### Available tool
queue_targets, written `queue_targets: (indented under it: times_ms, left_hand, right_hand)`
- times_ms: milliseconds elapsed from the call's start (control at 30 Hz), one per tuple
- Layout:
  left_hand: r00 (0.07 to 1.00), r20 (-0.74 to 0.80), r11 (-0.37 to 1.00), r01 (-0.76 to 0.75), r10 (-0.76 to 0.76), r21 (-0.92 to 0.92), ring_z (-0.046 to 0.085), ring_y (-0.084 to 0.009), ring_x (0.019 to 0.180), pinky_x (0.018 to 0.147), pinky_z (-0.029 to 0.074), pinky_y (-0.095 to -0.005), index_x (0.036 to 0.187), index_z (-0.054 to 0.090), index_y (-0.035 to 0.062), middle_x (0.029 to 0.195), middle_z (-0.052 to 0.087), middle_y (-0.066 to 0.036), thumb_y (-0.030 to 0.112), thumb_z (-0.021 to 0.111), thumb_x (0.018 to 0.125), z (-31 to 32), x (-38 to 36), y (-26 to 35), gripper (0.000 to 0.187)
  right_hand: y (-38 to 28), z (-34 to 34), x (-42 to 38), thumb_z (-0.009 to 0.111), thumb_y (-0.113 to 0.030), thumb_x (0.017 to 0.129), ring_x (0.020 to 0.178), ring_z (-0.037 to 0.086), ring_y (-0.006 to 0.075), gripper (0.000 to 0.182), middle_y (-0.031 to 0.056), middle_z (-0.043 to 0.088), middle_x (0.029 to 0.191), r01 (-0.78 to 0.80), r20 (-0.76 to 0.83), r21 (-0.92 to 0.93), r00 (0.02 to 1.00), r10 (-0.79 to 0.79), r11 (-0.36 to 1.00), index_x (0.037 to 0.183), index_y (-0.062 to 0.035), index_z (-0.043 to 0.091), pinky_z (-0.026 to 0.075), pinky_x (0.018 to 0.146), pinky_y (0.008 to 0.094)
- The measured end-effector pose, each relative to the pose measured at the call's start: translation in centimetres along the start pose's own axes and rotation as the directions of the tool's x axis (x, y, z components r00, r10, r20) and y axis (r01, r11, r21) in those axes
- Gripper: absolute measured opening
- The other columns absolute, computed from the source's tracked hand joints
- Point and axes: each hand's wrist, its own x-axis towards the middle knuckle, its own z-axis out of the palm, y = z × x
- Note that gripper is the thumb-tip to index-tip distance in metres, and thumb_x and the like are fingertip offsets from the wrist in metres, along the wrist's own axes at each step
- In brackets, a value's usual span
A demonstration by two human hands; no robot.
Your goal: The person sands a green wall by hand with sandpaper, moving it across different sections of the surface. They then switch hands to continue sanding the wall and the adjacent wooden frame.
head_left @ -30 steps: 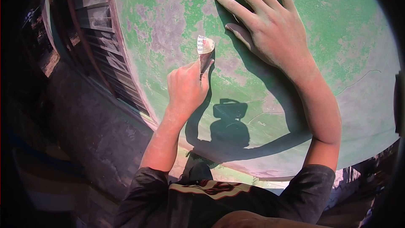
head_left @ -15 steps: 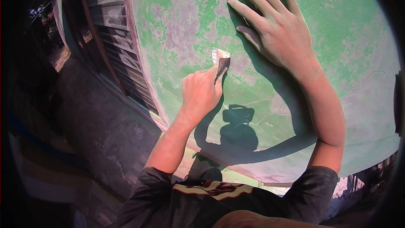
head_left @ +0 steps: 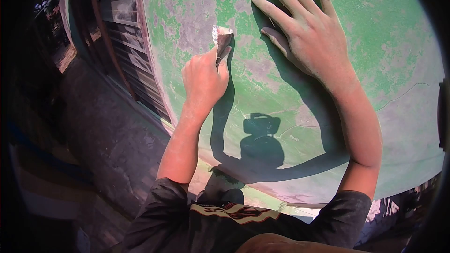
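My left hand [head_left: 204, 78] is closed round a folded piece of sandpaper [head_left: 224, 40]. White printed backing shows at its top edge, with a brownish face beside it. The sandpaper lies against a sunlit wall [head_left: 194, 16] of green paint, worn through to grey in many patches. To the right and higher up, my right hand [head_left: 313, 40] rests on the same wall, fingers spread and holding nothing. Pale dust coats both hands. The underside of the sandpaper is hidden.
Left of the wall's edge is a louvred window [head_left: 124, 33] with slats. Below it runs a grey concrete floor [head_left: 117, 126]. A thin crack [head_left: 408, 93] crosses the wall at right. My shadow [head_left: 261, 147] falls across the lower wall.
My left hand has moved up and to the left along the wall with the sandpaper. My right hand stays almost where it was.
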Motion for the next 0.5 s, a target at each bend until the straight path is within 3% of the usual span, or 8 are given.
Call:
queue_targets:
  times_ms: [133,233,267,300,367,400,433,500]
  left_hand:
    - [0.986,0.156,0.998,-0.05,0.056,-0.045,0.071,-0.0452,0.077,0.069,0.052,-0.0568,0.098,0.074,0.0037,0.08,0.072,-0.02,0.013,0.074,0.088,0.7,-3.5,0.3,0.014]
    - [0.993,0.082,0.988,-0.075,0.086,-0.132,0.069,-0.0438,0.076,0.067,0.051,-0.0551,0.094,0.071,0.0041,0.08,0.07,-0.018,0.009,0.074,0.088,1.7,-5.6,-0.6,0.008]
    - [0.996,0.089,0.992,-0.021,0.032,-0.121,0.067,-0.038,0.088,0.077,0.051,-0.0511,0.102,0.076,0.0058,0.091,0.07,-0.013,0.006,0.076,0.087,1.6,-5.8,-0.9,0.016]
    - [0.996,0.084,0.992,-0.018,0.029,-0.125,0.067,-0.038,0.088,0.077,0.051,-0.0511,0.102,0.076,0.0058,0.091,0.07,-0.013,0.006,0.076,0.087,1.7,-5.9,-1.2,0.016]
    - [0.99,-0.082,0.991,-0.121,0.116,-0.054,0.062,-0.0328,0.105,0.09,0.047,-0.0498,0.12,0.079,0.0093,0.106,0.067,-0.01,0.006,0.077,0.085,2.0,-6.2,-1.6,0.035]
    - [0.999,0.01,0.993,-0.039,0.04,-0.11,0.053,-0.0371,0.118,0.107,0.041,-0.0491,0.131,0.078,0.0098,0.125,0.061,-0.016,0.001,0.079,0.08,2.2,-6.4,-1.8,0.052]
    - [0.999,0.007,0.993,-0.042,0.043,-0.108,0.053,-0.0371,0.118,0.107,0.041,-0.0491,0.131,0.078,0.0098,0.125,0.061,-0.016,0.001,0.079,0.08,2.5,-6.4,-1.5,0.052]
    - [0.977,-0.204,0.992,-0.079,0.057,-0.101,0.048,-0.0385,0.123,0.111,0.037,-0.0497,0.138,0.078,0.0169,0.132,0.056,-0.019,0.001,0.081,0.079,3.1,-6.2,-0.4,0.061]
  right_hand:
    - [0.0,-0.2,-0.5,0.054,-0.043,0.109,0.166,0.021,0.0324,0.063,0.0088,0.033,0.178,0.013,-0.025,-0.032,1.0,-0.014,0.999,0.165,-0.0165,0.046,0.014,0.136,0.0561]
    - [0.4,0.4,-0.5,0.055,-0.043,0.108,0.166,0.022,0.0321,0.063,0.0086,0.034,0.177,0.002,-0.037,-0.046,0.999,-0.004,0.999,0.165,-0.0168,0.047,0.015,0.136,0.0559]
    - [0.0,0.2,-0.9,0.055,-0.043,0.108,0.166,0.022,0.032,0.063,0.0085,0.034,0.177,0.006,-0.037,-0.054,0.999,-0.008,0.999,0.164,-0.0169,0.047,0.015,0.136,0.0558]
    - [0.1,0.1,-1.0,0.056,-0.043,0.108,0.166,0.022,0.0319,0.063,0.0084,0.034,0.177,0.014,-0.038,-0.067,0.999,-0.017,0.998,0.164,-0.017,0.047,0.015,0.136,0.0557]
    - [-0.1,-0.5,-0.7,0.056,-0.042,0.107,0.166,0.023,0.0317,0.062,0.0082,0.035,0.177,0.035,-0.05,-0.101,0.998,-0.04,0.994,0.164,-0.0172,0.048,0.016,0.136,0.0556]
    - [0.0,-0.5,-0.3,0.056,-0.042,0.107,0.165,0.023,0.0316,0.062,0.0081,0.035,0.177,0.04,-0.056,-0.115,0.997,-0.047,0.993,0.164,-0.0173,0.048,0.016,0.135,0.0555]
    - [0.4,-0.4,-0.2,0.057,-0.042,0.107,0.165,0.023,0.0316,0.062,0.0081,0.035,0.177,0.042,-0.063,-0.125,0.997,-0.05,0.991,0.164,-0.0174,0.048,0.016,0.135,0.0554]
    - [-0.1,-0.6,-0.8,0.057,-0.042,0.106,0.165,0.024,0.0314,0.062,0.0079,0.036,0.176,0.037,-0.077,-0.14,0.996,-0.048,0.989,0.163,-0.0176,0.048,0.016,0.135,0.0552]
